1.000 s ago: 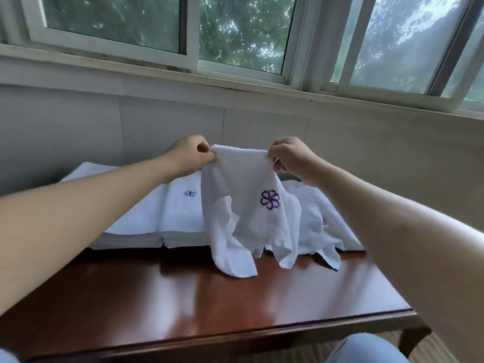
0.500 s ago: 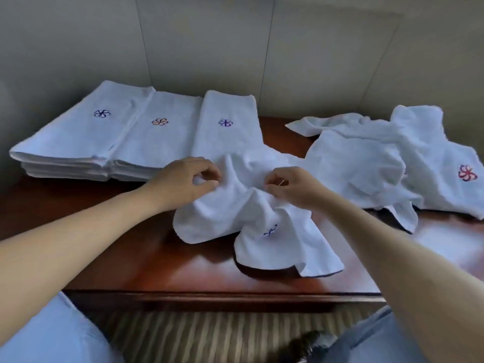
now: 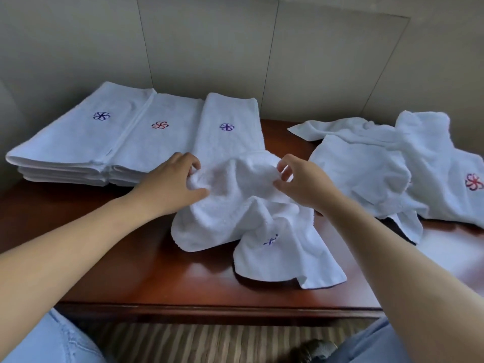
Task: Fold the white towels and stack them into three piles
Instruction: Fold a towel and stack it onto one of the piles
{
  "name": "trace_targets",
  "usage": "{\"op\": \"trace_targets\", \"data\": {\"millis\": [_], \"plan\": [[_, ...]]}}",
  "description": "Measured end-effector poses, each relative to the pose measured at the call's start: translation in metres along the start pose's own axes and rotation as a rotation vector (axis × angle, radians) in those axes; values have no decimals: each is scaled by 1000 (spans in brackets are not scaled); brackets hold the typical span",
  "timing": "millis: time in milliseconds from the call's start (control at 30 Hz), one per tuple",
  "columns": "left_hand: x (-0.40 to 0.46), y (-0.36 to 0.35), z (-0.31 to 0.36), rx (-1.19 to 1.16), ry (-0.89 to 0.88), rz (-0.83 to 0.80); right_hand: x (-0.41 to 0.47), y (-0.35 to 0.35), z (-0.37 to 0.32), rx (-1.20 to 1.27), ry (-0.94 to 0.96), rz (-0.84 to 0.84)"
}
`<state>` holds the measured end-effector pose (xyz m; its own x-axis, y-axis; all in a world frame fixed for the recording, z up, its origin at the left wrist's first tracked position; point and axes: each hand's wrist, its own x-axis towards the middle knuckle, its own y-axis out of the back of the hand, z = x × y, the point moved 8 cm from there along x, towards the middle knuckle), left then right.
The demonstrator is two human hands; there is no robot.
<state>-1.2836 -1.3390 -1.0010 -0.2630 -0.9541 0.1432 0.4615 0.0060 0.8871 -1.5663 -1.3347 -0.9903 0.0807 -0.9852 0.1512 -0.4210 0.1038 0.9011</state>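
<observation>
1. The left hand (image 3: 171,183) lies at the upper left edge of a crumpled white towel (image 3: 251,218); its thumb and curled fingers pinch a bunch of the cloth between them.
2. The right hand (image 3: 301,183) is at the towel's upper right edge. Its thumb presses into the cloth, and its index finger is bent above the fold with a small gap under it, so it grips loosely with thumb and lower fingers; how firmly, I cannot tell.
3. The crumpled towel rests unfolded on the dark red-brown surface (image 3: 146,271), in the middle and near the front edge. A blue-purple embroidered mark shows on its lower flap, partly hidden in a crease.
4. The towel's top edge overlaps the near end of the right folded pile (image 3: 230,127).
5. Three folded piles sit side by side at the back left of the surface, touching one another: the left folded pile (image 3: 78,132) with a blue flower mark, the middle folded pile (image 3: 162,137) with a red one, and the right one with a blue one.
6. A heap of unfolded towels (image 3: 392,169) lies to the right, just beside the right forearm; a red flower mark shows at its far right.
7. A tiled wall (image 3: 209,48) stands behind the surface.
</observation>
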Motion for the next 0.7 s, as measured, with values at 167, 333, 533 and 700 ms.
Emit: {"op": "trace_targets", "data": {"millis": [167, 333, 533, 700], "plan": [[-13, -3, -8, 5, 96, -160, -10, 21, -5, 50, -44, 62], [-6, 30, 4, -295, 11, -35, -25, 76, 2, 151, -71, 275], [11, 65, 21, -914, -103, 292, -35, 118, 41, 296, -212, 627], [-3, 0, 14, -261, -31, -5, -27, 63, 91, 65, -352, 200]]}}
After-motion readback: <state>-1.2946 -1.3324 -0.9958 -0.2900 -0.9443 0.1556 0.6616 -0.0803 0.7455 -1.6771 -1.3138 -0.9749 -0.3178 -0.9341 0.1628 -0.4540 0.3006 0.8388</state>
